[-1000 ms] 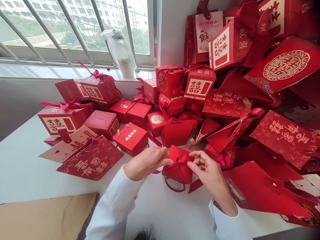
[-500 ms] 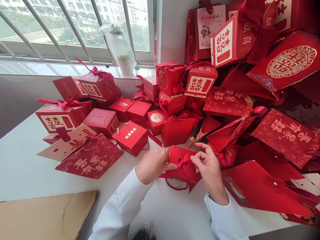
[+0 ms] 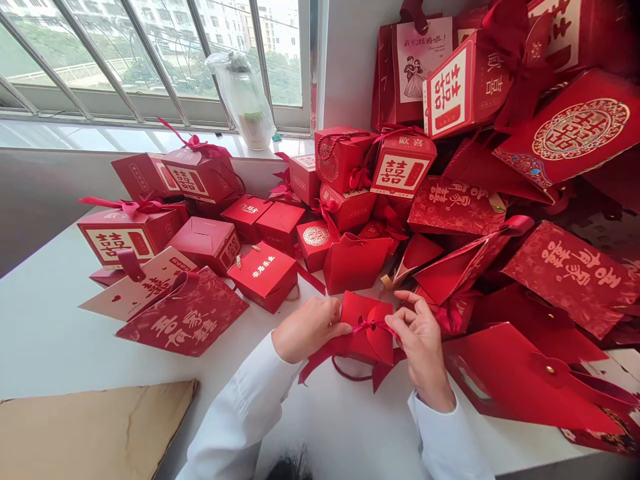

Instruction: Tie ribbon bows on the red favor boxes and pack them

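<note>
A small red gift box (image 3: 357,345) sits on the white table between my hands. Across its top a dark pink ribbon (image 3: 370,325) is drawn into a small knot or bow over the folded flaps. My left hand (image 3: 309,328) is closed, pinching the ribbon on the box's left side. On the right, my right hand (image 3: 417,337) pinches the ribbon between thumb and forefinger, its other fingers curled loosely. The loose ribbon tails hang at the near side of the box, beside a dark red cord handle (image 3: 353,372) lying on the table.
Many red boxes and bags crowd the back and right, including a box with white lettering (image 3: 264,272) and a red bag (image 3: 520,373). Patterned bags (image 3: 185,317) stand at left. Brown cardboard (image 3: 95,427) lies front left. A plastic-wrapped cup (image 3: 253,120) stands on the windowsill.
The ribbon's loops at the knot look smaller and tighter. The left ribbon tail now hangs lower and further out beneath my left hand. Both hands have barely shifted.
</note>
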Motion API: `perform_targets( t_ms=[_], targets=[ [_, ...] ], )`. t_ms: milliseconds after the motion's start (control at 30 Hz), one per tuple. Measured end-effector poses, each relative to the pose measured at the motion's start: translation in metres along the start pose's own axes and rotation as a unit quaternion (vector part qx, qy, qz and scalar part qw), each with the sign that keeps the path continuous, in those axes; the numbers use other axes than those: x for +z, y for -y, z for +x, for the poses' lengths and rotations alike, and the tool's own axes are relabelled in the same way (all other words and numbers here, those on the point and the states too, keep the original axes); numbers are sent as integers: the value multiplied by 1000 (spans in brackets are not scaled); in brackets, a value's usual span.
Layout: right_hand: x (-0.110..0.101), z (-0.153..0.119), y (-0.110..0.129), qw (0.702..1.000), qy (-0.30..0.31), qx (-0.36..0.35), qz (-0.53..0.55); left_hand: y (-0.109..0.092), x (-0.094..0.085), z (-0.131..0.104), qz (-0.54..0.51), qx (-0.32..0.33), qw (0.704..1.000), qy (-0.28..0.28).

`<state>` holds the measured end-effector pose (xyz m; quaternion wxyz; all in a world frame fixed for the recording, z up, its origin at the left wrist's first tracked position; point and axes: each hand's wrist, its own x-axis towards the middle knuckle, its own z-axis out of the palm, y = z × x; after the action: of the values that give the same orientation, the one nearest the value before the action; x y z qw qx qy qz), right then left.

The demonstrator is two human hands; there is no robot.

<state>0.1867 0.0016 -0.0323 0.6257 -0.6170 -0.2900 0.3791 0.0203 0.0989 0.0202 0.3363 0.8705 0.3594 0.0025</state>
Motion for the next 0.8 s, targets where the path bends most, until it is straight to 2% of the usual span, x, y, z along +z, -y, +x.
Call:
perform_targets(
  t_ms=[133, 333, 633, 800],
  targets=[
    [-2, 0, 1, 1000, 6, 11, -10, 4, -5, -1, -15, 44, 999, 27],
    [-5, 1, 3, 1000, 9, 11, 7, 16, -17, 6, -111, 80, 987, 89],
    [-6, 2, 2, 999, 26, 23, 32, 29, -21, 14, -124, 104, 982, 95],
    [-4, 8, 1, 996, 60, 31, 50, 33, -27, 11, -125, 118, 979, 113]
  ],
)
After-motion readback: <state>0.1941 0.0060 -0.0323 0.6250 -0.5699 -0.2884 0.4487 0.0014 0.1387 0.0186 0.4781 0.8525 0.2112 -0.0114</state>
